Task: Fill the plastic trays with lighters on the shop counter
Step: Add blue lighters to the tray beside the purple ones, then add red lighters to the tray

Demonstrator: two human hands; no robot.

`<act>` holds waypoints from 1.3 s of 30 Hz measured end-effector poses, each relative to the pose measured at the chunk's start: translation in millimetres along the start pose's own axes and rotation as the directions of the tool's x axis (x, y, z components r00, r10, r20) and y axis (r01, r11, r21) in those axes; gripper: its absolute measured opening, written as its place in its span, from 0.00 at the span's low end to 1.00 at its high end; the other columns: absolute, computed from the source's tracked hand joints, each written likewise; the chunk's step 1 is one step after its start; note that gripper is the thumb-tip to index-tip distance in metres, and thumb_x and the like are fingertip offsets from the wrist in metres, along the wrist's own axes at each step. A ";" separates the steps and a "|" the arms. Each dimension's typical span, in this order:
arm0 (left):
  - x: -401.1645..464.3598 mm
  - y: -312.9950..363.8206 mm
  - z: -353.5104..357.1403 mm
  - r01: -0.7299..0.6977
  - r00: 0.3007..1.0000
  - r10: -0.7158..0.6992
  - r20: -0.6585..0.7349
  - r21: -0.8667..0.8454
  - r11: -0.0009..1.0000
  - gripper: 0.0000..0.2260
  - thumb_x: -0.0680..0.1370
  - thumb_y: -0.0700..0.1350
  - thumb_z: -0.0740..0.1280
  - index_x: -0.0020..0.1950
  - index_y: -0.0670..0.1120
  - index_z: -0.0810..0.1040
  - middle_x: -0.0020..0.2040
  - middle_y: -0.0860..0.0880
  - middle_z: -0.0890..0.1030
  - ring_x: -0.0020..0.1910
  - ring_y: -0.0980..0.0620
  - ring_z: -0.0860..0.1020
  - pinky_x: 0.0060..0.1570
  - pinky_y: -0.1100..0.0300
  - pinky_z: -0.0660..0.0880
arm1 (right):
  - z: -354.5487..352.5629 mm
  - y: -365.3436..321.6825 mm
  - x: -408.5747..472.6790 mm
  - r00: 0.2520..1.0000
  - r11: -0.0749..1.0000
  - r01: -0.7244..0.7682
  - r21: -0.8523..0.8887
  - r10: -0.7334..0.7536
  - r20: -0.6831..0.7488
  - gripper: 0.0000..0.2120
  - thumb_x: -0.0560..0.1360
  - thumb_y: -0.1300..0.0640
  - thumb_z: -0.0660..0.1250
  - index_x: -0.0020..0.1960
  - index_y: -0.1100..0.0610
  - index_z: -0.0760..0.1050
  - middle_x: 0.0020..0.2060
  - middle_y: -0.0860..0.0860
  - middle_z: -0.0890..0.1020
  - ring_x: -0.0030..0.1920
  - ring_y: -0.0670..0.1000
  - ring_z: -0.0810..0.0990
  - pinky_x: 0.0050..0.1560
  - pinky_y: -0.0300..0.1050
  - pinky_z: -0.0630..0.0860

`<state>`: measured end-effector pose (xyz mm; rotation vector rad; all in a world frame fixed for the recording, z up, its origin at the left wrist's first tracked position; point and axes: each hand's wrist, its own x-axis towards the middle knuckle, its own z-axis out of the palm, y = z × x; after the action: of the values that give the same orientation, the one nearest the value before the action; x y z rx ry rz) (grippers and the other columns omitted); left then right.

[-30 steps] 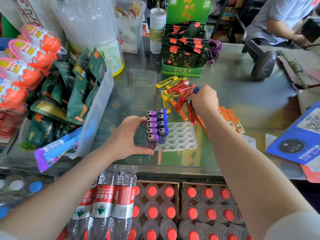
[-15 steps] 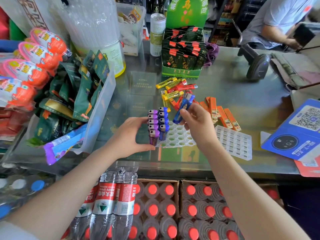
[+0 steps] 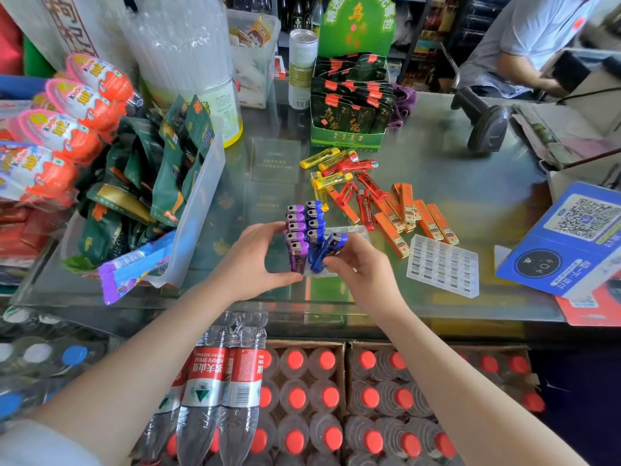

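1. A clear bin of green snack packets (image 3: 161, 183) stands on the glass surface (image 3: 437, 169), well to the left of the plastic tray (image 3: 349, 232).
2. The left hand (image 3: 255, 260) is at the tray's left edge, its fingers curled round the near purple lighter (image 3: 297, 255), thumb in front.
3. Purple lighters (image 3: 295, 227) stand upright in one row along the tray's left side, with a row of blue lighters (image 3: 315, 220) touching them on the right.
4. The right hand (image 3: 361, 269) pinches one blue lighter (image 3: 327, 252) between thumb and fingers, tilted, its foot low at the tray's near edge just right of the blue row; whether it sits in a socket is hard to tell.
5. Loose yellow and red lighters (image 3: 346, 173) lie flat behind the tray, near a green display box (image 3: 346, 141).
6. Orange lighters (image 3: 403, 210) lie to the tray's right rear.
7. A second clear tray (image 3: 442, 265) lies flat right of the first, apart from it.
8. A black barcode scanner (image 3: 484, 124) stands far behind and right of the tray.
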<state>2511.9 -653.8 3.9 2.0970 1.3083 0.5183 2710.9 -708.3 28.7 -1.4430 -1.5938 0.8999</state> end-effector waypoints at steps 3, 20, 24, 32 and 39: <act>-0.7 0.3 0.2 -0.008 1.000 0.008 -0.002 -0.003 1.000 0.30 0.64 0.64 0.70 0.63 0.56 0.69 0.61 0.57 0.73 0.61 0.57 0.67 0.59 0.56 0.66 | 1.5 -1.9 -0.2 0.997 0.992 0.068 -0.103 -0.065 0.028 0.06 0.72 0.64 0.68 0.45 0.56 0.72 0.35 0.40 0.77 0.36 0.36 0.76 0.37 0.28 0.71; -0.7 3.6 -1.7 -0.046 0.999 0.045 -0.029 -0.013 0.999 0.29 0.63 0.62 0.71 0.61 0.53 0.71 0.58 0.57 0.74 0.58 0.56 0.68 0.56 0.59 0.64 | -9.1 -3.4 11.2 0.926 0.804 0.376 -0.460 -0.336 0.170 0.10 0.69 0.57 0.69 0.37 0.63 0.72 0.29 0.55 0.76 0.30 0.50 0.65 0.30 0.43 0.62; -1.5 6.3 -2.2 -0.052 0.998 0.050 -0.042 -0.027 0.998 0.28 0.63 0.61 0.71 0.60 0.53 0.72 0.56 0.58 0.74 0.57 0.58 0.68 0.55 0.60 0.63 | -5.6 1.8 11.9 0.921 0.770 0.381 -0.511 -0.365 0.136 0.11 0.68 0.56 0.68 0.35 0.62 0.71 0.27 0.55 0.77 0.27 0.52 0.67 0.27 0.39 0.58; -1.2 5.3 -2.1 -0.027 0.999 0.027 -0.027 -0.008 1.000 0.25 0.64 0.59 0.72 0.58 0.55 0.72 0.56 0.58 0.75 0.58 0.56 0.68 0.56 0.59 0.65 | -10.3 16.3 9.9 0.936 0.764 0.352 -0.540 -0.275 0.220 0.07 0.69 0.55 0.71 0.41 0.58 0.76 0.38 0.52 0.80 0.39 0.53 0.77 0.34 0.46 0.75; -5.7 7.7 -10.2 -0.051 0.998 0.051 -0.047 -0.001 0.999 0.21 0.64 0.54 0.73 0.53 0.56 0.72 0.50 0.63 0.73 0.55 0.58 0.68 0.53 0.63 0.63 | -19.8 0.9 54.0 0.977 0.958 -0.079 -0.275 0.020 -0.212 0.07 0.77 0.58 0.59 0.51 0.59 0.73 0.42 0.49 0.76 0.38 0.45 0.73 0.38 0.40 0.70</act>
<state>2508.3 -658.6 16.6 2.1326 1.2824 0.5945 2726.8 -654.6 41.5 -1.7205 -1.5789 0.5417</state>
